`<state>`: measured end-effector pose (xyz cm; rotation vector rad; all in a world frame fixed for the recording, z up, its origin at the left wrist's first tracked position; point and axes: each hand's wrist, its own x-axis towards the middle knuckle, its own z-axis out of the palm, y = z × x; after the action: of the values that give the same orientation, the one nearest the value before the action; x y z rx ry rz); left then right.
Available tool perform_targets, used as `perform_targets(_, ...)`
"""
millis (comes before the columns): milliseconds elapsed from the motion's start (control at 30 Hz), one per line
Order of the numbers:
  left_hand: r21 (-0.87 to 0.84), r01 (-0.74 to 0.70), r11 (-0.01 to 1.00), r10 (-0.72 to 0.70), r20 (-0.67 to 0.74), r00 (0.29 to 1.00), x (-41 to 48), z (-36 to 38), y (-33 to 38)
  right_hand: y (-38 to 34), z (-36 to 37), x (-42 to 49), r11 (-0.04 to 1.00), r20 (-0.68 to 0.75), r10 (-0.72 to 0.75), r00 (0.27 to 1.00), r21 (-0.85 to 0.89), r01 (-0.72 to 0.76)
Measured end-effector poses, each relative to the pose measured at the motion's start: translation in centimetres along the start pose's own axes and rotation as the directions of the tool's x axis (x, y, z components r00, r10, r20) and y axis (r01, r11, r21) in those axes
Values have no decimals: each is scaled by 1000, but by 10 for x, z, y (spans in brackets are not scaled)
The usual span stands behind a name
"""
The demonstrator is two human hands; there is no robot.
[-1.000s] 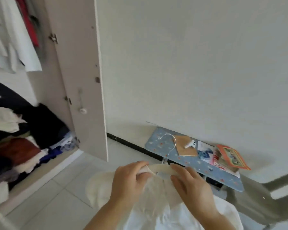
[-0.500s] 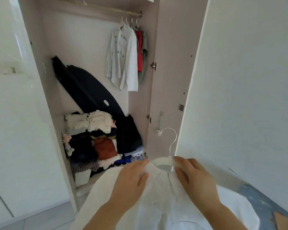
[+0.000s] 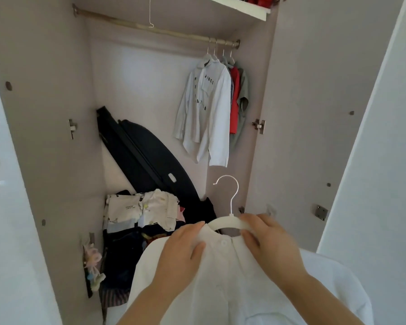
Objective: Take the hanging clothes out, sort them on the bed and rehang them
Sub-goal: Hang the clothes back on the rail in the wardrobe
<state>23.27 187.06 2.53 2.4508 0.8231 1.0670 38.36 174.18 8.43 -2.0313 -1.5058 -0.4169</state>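
Observation:
I hold a white buttoned garment (image 3: 223, 285) on a white hanger (image 3: 227, 222) in front of the open wardrobe. My left hand (image 3: 182, 252) grips the garment's left shoulder at the collar. My right hand (image 3: 271, 242) grips the hanger's right arm and the right shoulder. The hanger's hook points up, well below the wardrobe rail (image 3: 155, 30). At the rail's right end hang a white lettered shirt (image 3: 205, 113), a red garment (image 3: 234, 102) and a grey-green one (image 3: 243, 99).
A pile of folded clothes (image 3: 141, 214) lies on the wardrobe floor, with a long black bag (image 3: 145, 156) leaning behind it. A small toy (image 3: 93, 261) hangs at the left wall. The right door (image 3: 314, 113) stands open. A shelf (image 3: 239, 5) sits above the rail.
My view swung from the floor and ironing board left and up to the wardrobe. Both hands kept hold of the white garment and hanger, now raised toward the wardrobe opening.

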Motion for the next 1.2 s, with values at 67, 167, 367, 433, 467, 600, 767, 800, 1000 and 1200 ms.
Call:
perform_targets(67, 0, 16, 1000, -16, -30, 999, 35, 1, -15, 5, 13, 39, 1000, 2, -5, 1000, -8, 6)
perform_targets(167, 22, 29, 999, -28, -76, 997, 85, 6, -35, 16, 34, 96, 999, -14, -37, 999, 19, 37)
perform_targets(367, 89, 42, 995, -29, -149, 988, 189, 17, -72, 50, 77, 214, 986, -53, -153, 987, 59, 156)
perform_targets(433, 114, 81, 990, -62, -165, 984, 220, 21, -82, 59, 88, 250, 981, -54, -182, 982, 60, 186)
perform_targets(467, 120, 98, 988, -76, -176, 981, 235, 22, -87, 63, 93, 268, 977, -57, -199, 978, 62, 202)
perform_targets(600, 179, 128, 976, -90, -207, 974, 294, 18, -104, 71, 108, 340, 960, -80, -269, 960, 53, 273)
perform_targets(767, 235, 105, 966, -53, -216, 975, 368, -4, -128, 74, 123, 423, 952, -113, -294, 949, 54, 301)
perform_targets(800, 231, 99, 968, -46, -224, 974, 384, -9, -133, 73, 125, 440, 951, -125, -299, 946, 44, 307)
perform_targets(1000, 177, 87, 980, -30, -304, 952, 481, -54, -167, 50, 121, 542, 943, -227, -331, 916, -42, 331)
perform_targets(1200, 255, 72, 964, 21, -345, 938, 571, -110, -204, 16, 103, 656, 942, -331, -333, 883, -169, 291)
